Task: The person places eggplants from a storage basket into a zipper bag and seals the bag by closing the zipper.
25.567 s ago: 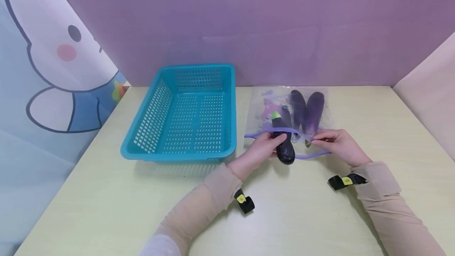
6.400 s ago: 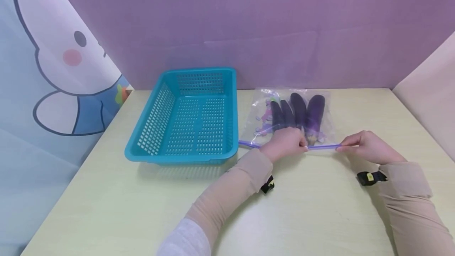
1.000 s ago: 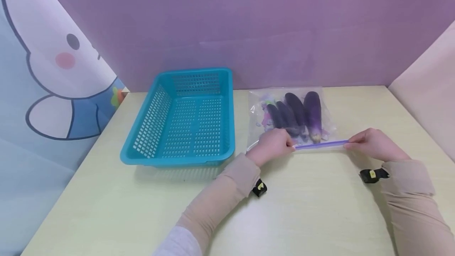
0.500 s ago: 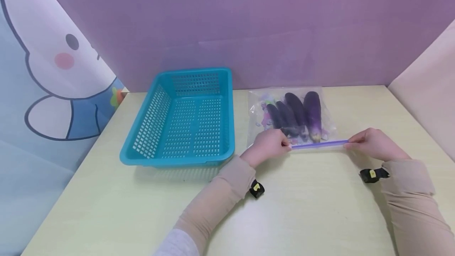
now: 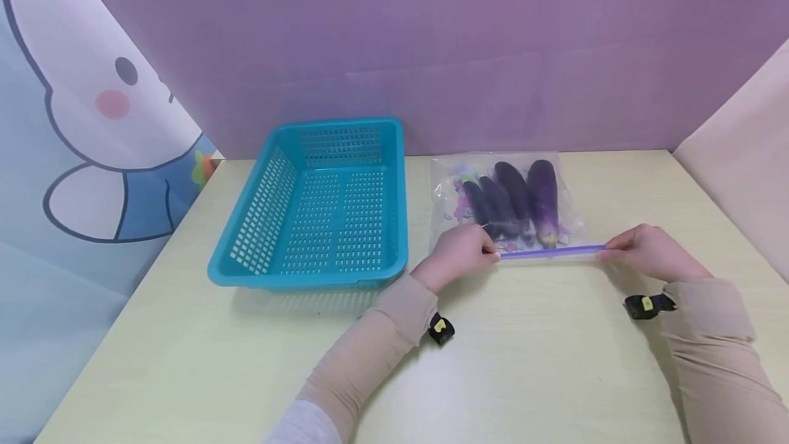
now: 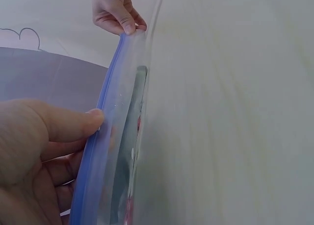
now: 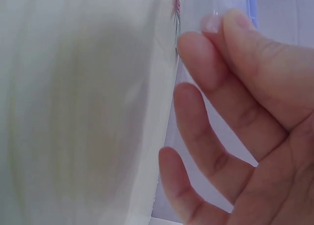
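Observation:
A clear zip bag (image 5: pixel 445 207) with a printed pattern lies flat at the back of the table. Inside, several dark purple eggplants (image 5: pixel 542 197) lie side by side, stems mostly toward the front or back. Along its near edge runs the purple zip strip (image 5: pixel 551 252), its two sides together between the hands. My left hand (image 5: pixel 459 252) pinches this strip left of its middle, thumb on top in the left wrist view. At the right end, my right hand (image 5: pixel 656 252) pinches the corner between thumb and index finger; its other fingers (image 7: pixel 196 117) are loosely bent.
A turquoise perforated basket (image 5: pixel 308 278) stands left of the bag, close to my left forearm. Behind the table (image 5: pixel 524 362) rises a purple backdrop (image 5: pixel 468 53). A cartoon-printed sheet (image 5: pixel 80 225) hangs at the left.
Earlier, my left hand held an eggplant at the open bag mouth; it is now inside, with the mouth's edges together. Over the last second my left hand slid left along the strip; my right stayed.

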Motion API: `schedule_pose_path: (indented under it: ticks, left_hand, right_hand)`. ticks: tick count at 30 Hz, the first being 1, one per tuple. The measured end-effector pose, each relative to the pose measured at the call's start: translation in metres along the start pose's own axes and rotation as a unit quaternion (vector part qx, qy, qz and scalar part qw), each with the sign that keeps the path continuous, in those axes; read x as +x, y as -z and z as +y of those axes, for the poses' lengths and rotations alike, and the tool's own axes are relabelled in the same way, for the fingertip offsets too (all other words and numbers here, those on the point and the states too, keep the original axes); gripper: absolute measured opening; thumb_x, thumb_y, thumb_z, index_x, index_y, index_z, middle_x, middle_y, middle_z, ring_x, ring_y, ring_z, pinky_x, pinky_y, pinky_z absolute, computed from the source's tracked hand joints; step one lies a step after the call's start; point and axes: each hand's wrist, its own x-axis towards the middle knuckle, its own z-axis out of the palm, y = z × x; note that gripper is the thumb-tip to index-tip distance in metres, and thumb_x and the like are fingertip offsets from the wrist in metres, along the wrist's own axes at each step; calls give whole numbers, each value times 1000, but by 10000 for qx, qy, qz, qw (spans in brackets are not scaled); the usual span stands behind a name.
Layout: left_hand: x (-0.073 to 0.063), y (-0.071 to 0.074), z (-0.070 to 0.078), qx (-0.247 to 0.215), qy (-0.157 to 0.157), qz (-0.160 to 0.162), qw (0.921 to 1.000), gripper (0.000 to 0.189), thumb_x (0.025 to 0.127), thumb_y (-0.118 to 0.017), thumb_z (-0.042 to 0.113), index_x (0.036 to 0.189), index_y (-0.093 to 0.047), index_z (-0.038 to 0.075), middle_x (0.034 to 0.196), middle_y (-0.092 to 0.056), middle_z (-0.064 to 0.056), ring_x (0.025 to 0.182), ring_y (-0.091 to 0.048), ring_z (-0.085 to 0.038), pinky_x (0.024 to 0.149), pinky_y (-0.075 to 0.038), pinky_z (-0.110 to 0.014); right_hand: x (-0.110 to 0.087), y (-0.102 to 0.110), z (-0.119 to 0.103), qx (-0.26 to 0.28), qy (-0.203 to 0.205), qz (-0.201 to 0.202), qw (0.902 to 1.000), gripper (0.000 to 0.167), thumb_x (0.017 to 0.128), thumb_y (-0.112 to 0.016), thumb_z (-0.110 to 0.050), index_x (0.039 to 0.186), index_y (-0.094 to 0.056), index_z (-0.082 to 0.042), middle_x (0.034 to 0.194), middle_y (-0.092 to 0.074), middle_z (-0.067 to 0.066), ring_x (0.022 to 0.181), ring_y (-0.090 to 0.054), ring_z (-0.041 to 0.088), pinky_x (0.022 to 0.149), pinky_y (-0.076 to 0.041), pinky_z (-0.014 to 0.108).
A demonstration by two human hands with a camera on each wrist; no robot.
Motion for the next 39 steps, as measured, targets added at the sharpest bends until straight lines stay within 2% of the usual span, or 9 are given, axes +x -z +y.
schedule_pose_path:
  ticks: [4,9,15,18,20,22,25,33,39]
  left_hand:
    - [-1,1,-1,17,-16,30,10000,24,91,-63,29,70,-72,19,51,-39,9,51,-32,-4,49,-27,-16]
    - [-2,1,-3,5,-37,33,10000,26,91,-63,29,68,-71,19,51,-39,10,51,-33,-4,49,-27,-16]
    - [-3,-1,-6,-118,-61,123,9998,37,91,-64,29,56,-57,19,50,-34,8,50,-31,-4,49,-25,-17]
    - [-4,-2,-8,-181,-32,219,9996,29,91,-64,28,63,-67,19,53,-43,10,51,-33,-4,49,-26,-17]
    - [-5,-3,-9,-203,-2,273,9994,20,90,-65,28,74,-74,21,58,-53,12,52,-37,-3,50,-29,-17]
    - [-4,-3,-9,-181,18,318,9993,15,90,-65,28,83,-77,23,66,-63,12,54,-41,-3,51,-32,-16]
    - [-5,-1,-9,-125,52,331,9994,14,90,-65,28,89,-78,24,77,-70,11,56,-44,-2,52,-34,-16]
    - [-6,1,-6,215,110,441,9987,14,90,-64,29,92,-77,24,85,-72,11,62,-50,-2,55,-39,-16]
    - [-8,1,-6,458,192,508,9975,15,91,-64,32,92,-77,25,87,-72,11,62,-52,-1,56,-41,-17]
  right_hand:
    - [0,0,2,-58,-12,2,10000,27,88,-66,-24,95,-73,1,99,-70,21,92,-65,38,80,-50,51]
    - [1,0,1,-61,-38,-25,10000,26,88,-67,-24,95,-74,1,98,-71,20,90,-65,31,77,-51,43]
    - [1,0,-1,-28,-14,-10,10000,26,88,-67,-23,95,-73,1,98,-70,21,90,-65,34,77,-51,47]
    - [1,-1,-1,-15,-20,-18,10000,25,88,-67,-23,95,-73,1,96,-71,19,87,-65,28,75,-51,41]
    - [1,-1,-1,-5,-47,-31,10000,25,88,-67,-23,95,-74,0,95,-72,17,85,-64,21,73,-49,36]
    - [1,0,-1,-3,-62,-39,10000,25,88,-67,-23,94,-74,0,94,-72,16,83,-62,17,72,-48,33]
    - [0,1,-1,-28,-68,-33,10000,25,88,-67,-23,94,-74,0,92,-72,15,81,-59,14,70,-46,31]
    - [-1,3,0,-79,-61,-4,10000,24,88,-66,-22,94,-74,0,88,-72,11,73,-52,7,65,-42,26]
    - [0,2,0,-53,-61,-65,9999,25,88,-66,-22,94,-73,0,85,-72,9,72,-50,8,64,-41,26]
